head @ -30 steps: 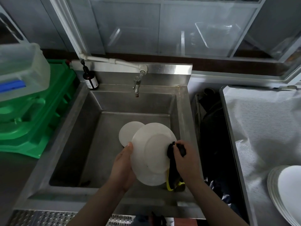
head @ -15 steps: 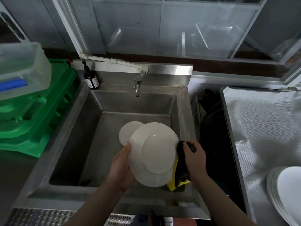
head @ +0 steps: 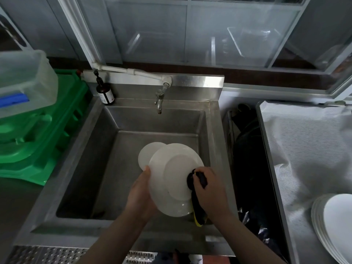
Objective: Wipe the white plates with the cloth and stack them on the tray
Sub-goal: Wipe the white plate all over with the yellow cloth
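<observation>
the left hand (head: pixel 141 193) supports a white plate (head: pixel 171 178) from its left rim, thumb on the edge and fingers behind it, so the left grip is closed on the plate. the plate is held tilted over the right half of a stainless steel sink (head: pixel 106 168), underside facing the camera, with the raised foot ring visible. the right hand (head: pixel 209 189) holds a dark cloth (head: pixel 196 189) bunched in curled fingers – the right grip is closed on the cloth – and presses it against the lower right part of the plate. the cloth hangs down below the hand, and its lower end shows a yellow edge near the plate's bottom rim. a second white plate (head: pixel 147 155) lies in the sink basin behind and to the left of the held plate, partly covered by it. a stack of white plates (head: pixel 335 225) sits at the right edge of the view on a surface covered with a white liner (head: pixel 304 145), well apart from the sink. a tap (head: pixel 159 101) projects from the back wall of the sink, fed by a white pipe (head: pixel 133 71). a brown pump bottle (head: pixel 104 91) stands on the sink's back left corner. to the left of the sink, green plastic crates (head: pixel 38 134) are stacked, with a clear plastic container (head: pixel 24 80) resting on top – a blue item is visible inside it.
</observation>
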The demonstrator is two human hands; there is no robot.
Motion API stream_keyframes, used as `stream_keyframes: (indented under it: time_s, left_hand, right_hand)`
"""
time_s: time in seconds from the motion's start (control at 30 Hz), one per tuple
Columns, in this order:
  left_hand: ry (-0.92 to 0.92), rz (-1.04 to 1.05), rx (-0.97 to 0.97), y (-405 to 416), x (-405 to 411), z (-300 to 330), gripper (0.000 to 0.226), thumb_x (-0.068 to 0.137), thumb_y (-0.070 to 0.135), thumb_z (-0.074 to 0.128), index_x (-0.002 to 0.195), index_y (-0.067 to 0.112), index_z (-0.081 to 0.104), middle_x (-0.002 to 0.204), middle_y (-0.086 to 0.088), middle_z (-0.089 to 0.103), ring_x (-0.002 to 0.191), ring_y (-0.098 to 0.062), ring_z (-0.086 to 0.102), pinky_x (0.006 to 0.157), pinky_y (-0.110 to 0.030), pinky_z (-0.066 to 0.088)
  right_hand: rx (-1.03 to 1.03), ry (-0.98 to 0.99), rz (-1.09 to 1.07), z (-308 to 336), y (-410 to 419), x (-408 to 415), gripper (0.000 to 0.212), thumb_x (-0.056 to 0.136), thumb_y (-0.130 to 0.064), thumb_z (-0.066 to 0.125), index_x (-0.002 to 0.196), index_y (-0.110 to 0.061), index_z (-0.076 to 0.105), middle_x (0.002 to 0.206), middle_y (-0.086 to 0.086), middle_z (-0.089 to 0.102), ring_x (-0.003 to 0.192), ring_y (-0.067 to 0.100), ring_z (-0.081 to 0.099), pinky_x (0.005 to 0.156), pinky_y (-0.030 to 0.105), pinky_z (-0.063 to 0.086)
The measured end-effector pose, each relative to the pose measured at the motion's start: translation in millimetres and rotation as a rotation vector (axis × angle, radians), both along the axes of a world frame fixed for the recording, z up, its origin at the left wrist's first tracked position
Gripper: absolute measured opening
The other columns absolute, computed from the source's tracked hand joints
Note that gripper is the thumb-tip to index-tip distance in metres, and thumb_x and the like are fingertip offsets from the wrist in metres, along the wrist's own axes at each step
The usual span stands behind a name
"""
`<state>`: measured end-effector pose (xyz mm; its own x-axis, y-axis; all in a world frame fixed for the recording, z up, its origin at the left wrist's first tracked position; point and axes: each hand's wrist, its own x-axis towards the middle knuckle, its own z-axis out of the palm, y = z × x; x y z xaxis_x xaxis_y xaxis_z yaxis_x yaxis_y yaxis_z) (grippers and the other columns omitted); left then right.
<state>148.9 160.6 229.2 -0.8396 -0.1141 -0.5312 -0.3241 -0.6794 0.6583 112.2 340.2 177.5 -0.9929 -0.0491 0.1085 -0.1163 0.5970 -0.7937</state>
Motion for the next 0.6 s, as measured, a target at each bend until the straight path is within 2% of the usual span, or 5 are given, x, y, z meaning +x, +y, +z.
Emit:
stream_keyframes:
  time_s: [0.2,0.43,0.6]
  left_hand:
    - [-0.013,0.03,-0.035,0.2,-1.3,-2.1,0.048,0.1,0.041,0.04,0.13,0.01,0.059,0.12,-0.019,0.07,0.103,-0.034,0.071,0.07,-0.041,0.062]
    - [-0.031,0.028,-0.047,2.4,-3.0,-1.7,0.044,0.103,0.042,0.037,0.124,0.011,0.061,0.11,-0.018,0.073,0.096,-0.034,0.073,0.069,-0.042,0.063]
    - [-0.053,0.049,-0.032,0.5,-5.0,-6.1,0.049,0.103,0.043,0.038,0.13,0.007,0.058,0.115,-0.02,0.071,0.101,-0.036,0.071,0.072,-0.043,0.063]
  right_hand:
    - [-0.028,-0.013,0.113,2.9,-21.7,8.5,0.009,0.094,-0.019,0.06,0.102,-0.022,0.058,0.102,-0.013,0.052,0.092,0.0,0.051,0.082,0.003,0.036]
    - [-0.073,-0.014,0.161,9.8,-41.4,15.5,0.01,0.092,-0.024,0.061,0.103,-0.024,0.059,0.102,-0.016,0.053,0.097,-0.006,0.049,0.084,0.005,0.037]
    - [-0.087,0.028,0.194,13.8,-44.0,18.2,0.009,0.092,-0.022,0.061,0.101,-0.022,0.06,0.101,-0.015,0.054,0.098,-0.004,0.049,0.084,0.006,0.039]
